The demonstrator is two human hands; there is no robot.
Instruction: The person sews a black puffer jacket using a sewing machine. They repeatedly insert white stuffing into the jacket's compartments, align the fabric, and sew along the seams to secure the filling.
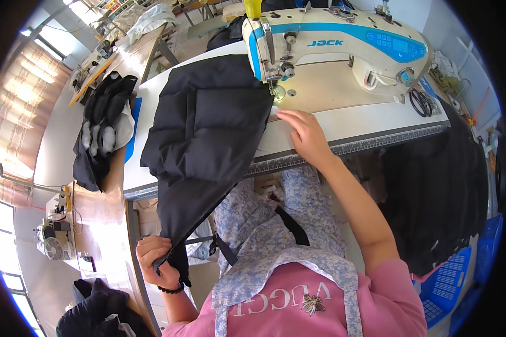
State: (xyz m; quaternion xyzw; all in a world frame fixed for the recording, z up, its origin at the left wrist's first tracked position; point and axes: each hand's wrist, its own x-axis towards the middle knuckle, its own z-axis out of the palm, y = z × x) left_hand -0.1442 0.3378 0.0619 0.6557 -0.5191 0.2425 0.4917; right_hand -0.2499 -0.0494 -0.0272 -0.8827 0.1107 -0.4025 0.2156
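Nearest: your pink top (391,297), beneath a patterned apron (247,216). White counter (371,121): ruled front edge, room rightward along it. Black quilted panel (208,129): between your hands, draping over that edge. Sewing machine (337,42): beside the panel's upper right. Left hand (158,261): clenched on its lower corner. Right hand (309,135): fingertips at a white tuft (274,110); grip cannot be told.

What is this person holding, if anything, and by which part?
The left hand grips the black padded cloth by its narrow lower end. The right hand has its fingertips at a small white bit; whether they pinch it, I cannot tell.
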